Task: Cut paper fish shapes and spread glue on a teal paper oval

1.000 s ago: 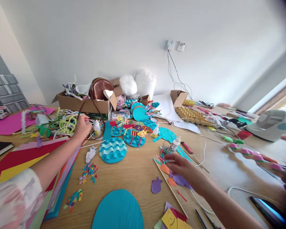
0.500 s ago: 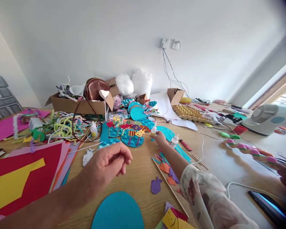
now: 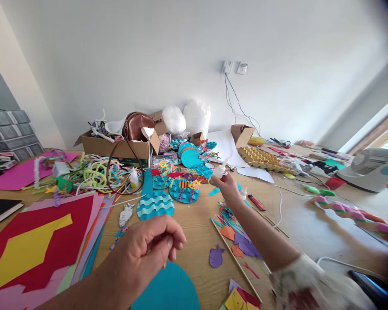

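My right hand point(image 3: 228, 186) holds a small white glue bottle point(image 3: 218, 172) above the table, its nozzle pointing up. Around the hand lie a blue paper strip point(image 3: 214, 191) and a second glue bottle point(image 3: 243, 193). My left hand point(image 3: 153, 249) hovers over a large blue paper circle point(image 3: 171, 288), thumb and fingers curled together with nothing visible in them. Beyond it sit a blue disc with pale wavy strips point(image 3: 155, 206) and blue egg-carton pieces point(image 3: 183, 192) bearing paper fish. A purple paper fish point(image 3: 216, 256) rests beside a thin wooden stick point(image 3: 236, 258).
Coloured paper sheets point(image 3: 45, 245) are stacked at left, below tangled pipe cleaners point(image 3: 97, 172). A cardboard box point(image 3: 116, 148) with a brown bag point(image 3: 139, 125) stands behind. At right are an egg tray point(image 3: 261, 159), a red box cutter point(image 3: 256, 202), cables and a white fan-like device point(image 3: 368, 170).
My right hand has lifted the glue bottle off the table and brought it slightly nearer. My left hand stays curled above the blue circle. The view has shifted a little.
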The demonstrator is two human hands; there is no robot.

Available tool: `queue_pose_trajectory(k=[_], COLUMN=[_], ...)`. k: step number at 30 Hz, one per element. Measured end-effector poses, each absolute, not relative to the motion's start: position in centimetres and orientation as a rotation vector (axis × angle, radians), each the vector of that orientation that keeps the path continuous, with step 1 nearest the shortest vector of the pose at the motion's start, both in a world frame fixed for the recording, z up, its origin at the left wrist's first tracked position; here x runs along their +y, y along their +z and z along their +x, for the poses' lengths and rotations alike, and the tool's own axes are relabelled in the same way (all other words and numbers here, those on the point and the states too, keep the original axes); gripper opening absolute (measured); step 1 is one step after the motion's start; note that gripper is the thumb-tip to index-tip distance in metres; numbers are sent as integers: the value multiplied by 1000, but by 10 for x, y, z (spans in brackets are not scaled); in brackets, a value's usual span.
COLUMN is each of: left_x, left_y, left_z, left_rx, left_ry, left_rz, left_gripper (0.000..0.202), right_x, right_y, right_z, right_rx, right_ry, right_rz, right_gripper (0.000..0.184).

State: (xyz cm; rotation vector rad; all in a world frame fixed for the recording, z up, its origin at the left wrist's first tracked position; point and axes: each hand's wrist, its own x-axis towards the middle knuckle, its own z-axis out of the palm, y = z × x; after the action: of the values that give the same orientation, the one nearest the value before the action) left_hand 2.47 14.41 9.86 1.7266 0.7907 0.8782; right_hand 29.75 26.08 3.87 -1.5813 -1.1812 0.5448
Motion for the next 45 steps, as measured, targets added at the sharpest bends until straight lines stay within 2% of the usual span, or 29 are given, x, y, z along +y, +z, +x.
queue_pose_trajectory(k=[3,6,10,13,22,36,41,45], left_x=[155,164,165,155,130,137,138,138], left_y=[102,108,108,105,113,104,101,103], left_z=[26,33,38,36,19,6,4,5], left_rx=[828,834,769,695,822,690,765,884], left_ry=[902,975,1007,998,1062,1290,1296,1090], left_rz=[1717,1752,1761,1767,2038,2682,2597,2224], left_gripper=[12,20,28,24,8,11,12,10], right_x=[199,136,83,68,57,48,46,49], right_y=[64,76,77,72,55,49,51,49], right_z=[273,245,215,201,188,191,185,183], right_rx=[-1347,-1459,-1363,-1317,-1307,-1424,-1499,-1532], right_ry=[720,1124,1427,1522,1565,1398,1249,1181], right_rz=[-1416,-1188,-1055,-963,-943,-1142,-1195,-1207], right_gripper=[35,31,38,38,36,30,34,35])
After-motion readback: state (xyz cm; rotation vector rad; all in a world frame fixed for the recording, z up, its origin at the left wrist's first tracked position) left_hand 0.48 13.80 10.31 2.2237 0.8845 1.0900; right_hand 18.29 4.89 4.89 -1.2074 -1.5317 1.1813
